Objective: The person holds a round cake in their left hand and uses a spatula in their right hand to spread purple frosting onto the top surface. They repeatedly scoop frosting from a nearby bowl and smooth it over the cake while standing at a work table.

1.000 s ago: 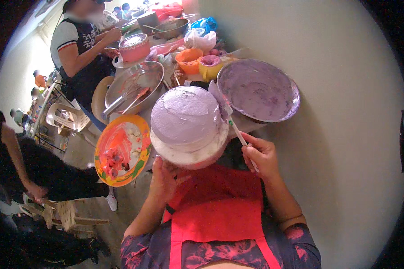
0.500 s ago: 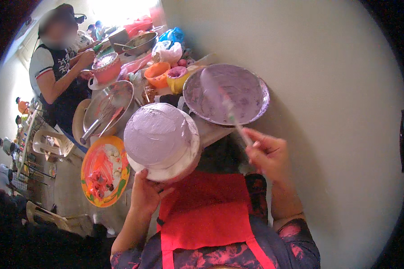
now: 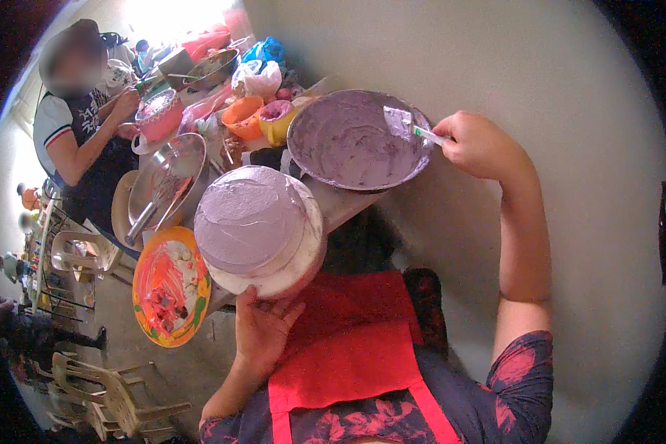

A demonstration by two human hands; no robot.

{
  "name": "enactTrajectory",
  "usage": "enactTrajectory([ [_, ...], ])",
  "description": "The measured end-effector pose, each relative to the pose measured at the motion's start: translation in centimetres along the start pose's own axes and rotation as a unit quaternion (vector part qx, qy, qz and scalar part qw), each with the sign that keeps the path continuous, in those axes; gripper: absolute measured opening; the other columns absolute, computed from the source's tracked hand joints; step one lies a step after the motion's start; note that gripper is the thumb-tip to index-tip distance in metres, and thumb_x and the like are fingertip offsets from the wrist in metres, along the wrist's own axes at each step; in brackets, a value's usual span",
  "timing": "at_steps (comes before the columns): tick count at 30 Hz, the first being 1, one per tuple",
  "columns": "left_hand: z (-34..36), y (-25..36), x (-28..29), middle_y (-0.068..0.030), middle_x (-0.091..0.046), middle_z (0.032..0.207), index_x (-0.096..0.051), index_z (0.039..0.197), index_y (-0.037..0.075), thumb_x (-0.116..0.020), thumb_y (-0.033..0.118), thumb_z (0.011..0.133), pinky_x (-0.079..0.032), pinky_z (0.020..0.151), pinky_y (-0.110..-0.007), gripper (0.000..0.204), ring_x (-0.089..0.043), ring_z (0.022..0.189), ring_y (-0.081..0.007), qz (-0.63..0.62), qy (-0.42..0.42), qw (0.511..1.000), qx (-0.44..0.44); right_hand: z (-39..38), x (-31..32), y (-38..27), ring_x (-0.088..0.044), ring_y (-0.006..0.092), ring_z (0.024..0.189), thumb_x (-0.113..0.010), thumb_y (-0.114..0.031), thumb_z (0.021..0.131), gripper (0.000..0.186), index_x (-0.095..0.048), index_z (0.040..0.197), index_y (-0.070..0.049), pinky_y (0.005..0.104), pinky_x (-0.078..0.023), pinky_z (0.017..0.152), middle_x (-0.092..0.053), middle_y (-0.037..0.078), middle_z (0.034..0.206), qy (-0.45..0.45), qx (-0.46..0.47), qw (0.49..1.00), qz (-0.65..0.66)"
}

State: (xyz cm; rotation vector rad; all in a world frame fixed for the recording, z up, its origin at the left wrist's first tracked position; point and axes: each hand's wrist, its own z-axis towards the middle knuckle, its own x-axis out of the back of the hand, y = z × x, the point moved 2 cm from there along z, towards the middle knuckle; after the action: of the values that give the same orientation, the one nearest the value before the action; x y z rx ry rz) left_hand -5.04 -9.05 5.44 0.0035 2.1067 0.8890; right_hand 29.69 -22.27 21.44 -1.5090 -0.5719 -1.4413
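A cake [image 3: 251, 214] coated in lilac icing sits on a round white cake stand [image 3: 314, 248] in front of me. My left hand [image 3: 263, 325] grips the stand's near rim, thumb up against the edge and fingers partly hidden beneath. In my right hand [image 3: 481, 144], the fingers close round the pale handle of a spatula [image 3: 399, 123]. Its flat blade carries lilac icing and lies inside the right side of a big round bowl [image 3: 359, 177]. Lilac icing [image 3: 348, 140] is smeared across the bowl's bottom and walls.
Left of the cake are an orange-rimmed plate [image 3: 142, 314] and a metal bowl [image 3: 192, 148] with a whisk [image 3: 152, 211]. Orange [image 3: 243, 122] and yellow [image 3: 274, 133] cups stand behind. A co-worker [image 3: 74, 133] handles a pink cake [image 3: 157, 126]. A wall [image 3: 570, 96] rises at right.
My right hand has moved up and right, bringing the spatula from across the bowl's near rim to its right side. My left hand stays at the stand; the whole view has shifted slightly.
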Motion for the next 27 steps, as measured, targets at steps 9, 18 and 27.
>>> enactTrajectory([
  [9, 0.0, 1.7, 0.6, -0.0116, -0.050, 0.123, -0.037, 0.130, 0.008, -0.050, 0.047, 0.085, -0.042, 0.091, -0.052, 0.061, -0.051, 0.110, -0.0299, 0.022, 0.033, 0.998, -0.050, 2.9, -1.3, -0.4, -0.048, 0.0159, 0.043, -0.050, -0.006, 0.073, 0.023, -0.065, 0.086, 0.005, 0.0323, -0.038, 0.042, -0.053, 0.010, 0.053, -0.126, -0.045, 0.991, 0.022],
  [18, 0.9, 1.8, 1.8, -0.0149, -0.045, 0.128, -0.036, 0.129, 0.007, -0.050, 0.031, 0.083, -0.042, 0.094, -0.053, 0.054, -0.046, 0.116, -0.0331, 0.016, 0.031, 0.997, -0.071, 4.4, -3.4, 0.3, -0.050, 0.0140, 0.045, -0.050, -0.006, 0.075, 0.027, -0.065, 0.096, 0.005, 0.0297, -0.039, 0.040, -0.056, 0.009, 0.057, -0.151, -0.070, 0.981, 0.101],
  [27, 0.9, 1.4, 1.7, -0.0151, -0.044, 0.130, -0.035, 0.131, 0.007, -0.050, 0.024, 0.080, -0.045, 0.092, -0.052, 0.056, -0.045, 0.118, -0.0340, 0.002, 0.044, 0.996, -0.079, 5.0, -4.4, -0.7, -0.051, 0.0127, 0.047, -0.053, -0.011, 0.078, 0.030, -0.064, 0.102, 0.002, 0.0282, -0.040, 0.042, -0.058, 0.008, 0.058, -0.165, -0.022, 0.982, 0.092],
])
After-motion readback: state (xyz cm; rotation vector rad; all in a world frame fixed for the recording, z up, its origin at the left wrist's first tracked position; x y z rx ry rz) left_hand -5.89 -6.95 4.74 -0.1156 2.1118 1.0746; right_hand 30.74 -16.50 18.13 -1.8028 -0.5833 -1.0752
